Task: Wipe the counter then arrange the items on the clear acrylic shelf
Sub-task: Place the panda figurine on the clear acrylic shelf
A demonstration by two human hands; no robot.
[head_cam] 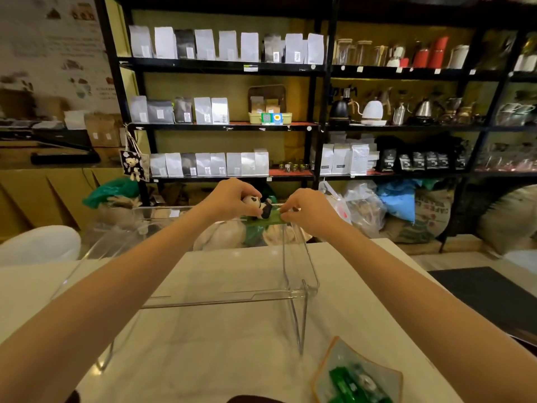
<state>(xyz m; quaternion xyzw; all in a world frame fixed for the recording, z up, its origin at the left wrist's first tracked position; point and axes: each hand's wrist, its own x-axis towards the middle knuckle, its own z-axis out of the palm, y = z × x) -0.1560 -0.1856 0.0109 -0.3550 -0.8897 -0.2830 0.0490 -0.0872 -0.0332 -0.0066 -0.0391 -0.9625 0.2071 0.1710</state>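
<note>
A clear acrylic shelf stands on the pale counter, with a lower tier near me and an upper tier at the far edge. A small panda figure on a green base rests on the upper tier. My left hand grips the panda from the left. My right hand pinches the right end of the green base. Both arms reach across the shelf and hide part of its left side.
A glass dish with green packets sits on the counter at the near right. Behind the counter stand black racks of coffee bags and kettles, with sacks on the floor. A white chair back is at the left.
</note>
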